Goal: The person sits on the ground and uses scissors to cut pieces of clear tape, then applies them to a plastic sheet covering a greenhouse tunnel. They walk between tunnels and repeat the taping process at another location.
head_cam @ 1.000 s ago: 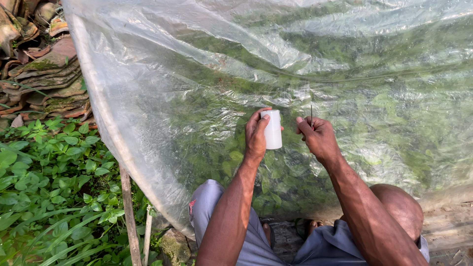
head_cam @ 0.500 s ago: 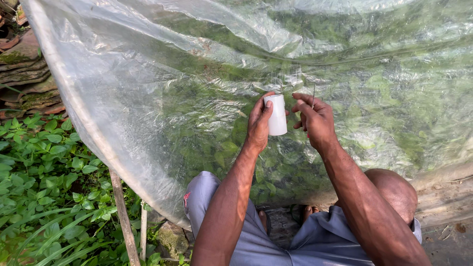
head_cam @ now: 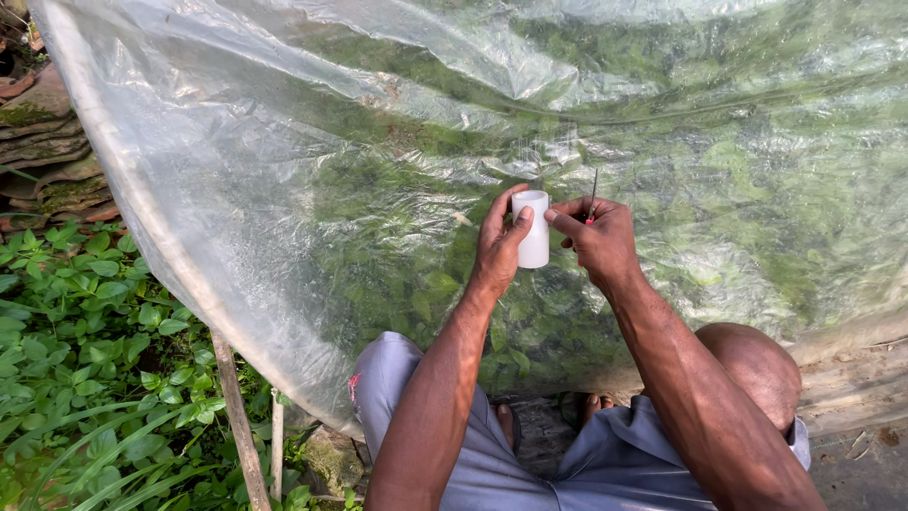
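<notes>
A wide sheet of clear, wrinkled plastic film (head_cam: 312,180), stretched in a curve over a bed of green leafy plants, fills most of the frame from the upper left to the right edge, its lower hem running diagonally down toward the bottom centre. Low green ground-cover plants (head_cam: 85,360) spread over the lower left of the frame, with a stack of mossy old roof tiles (head_cam: 43,151) at the left edge above them and a thin wooden stake (head_cam: 236,416) standing at the hem of the film. The person's grey shorts (head_cam: 530,464) and bare knee (head_cam: 757,364) take up the bottom centre and lower right, both forearms rising from there toward the middle of the frame. The left hand (head_cam: 497,246) is curled round a small white plastic cylinder, like a short tube or cup (head_cam: 532,230), thumb across its front and fingers behind it, held just in front of the film at mid-frame. The cylinder stands upright, its long axis running up and down the frame with the open end on top. The right hand (head_cam: 601,241) is just to the right of it, nearly touching, with the forefinger tip reaching toward the cylinder's side while thumb and fingers pinch a thin dark needle-like stick with a red base (head_cam: 592,197), which points straight up, parallel to the cylinder. The two hands are level with each other, and the cylinder lies between them, belonging to the left hand's grip.
</notes>
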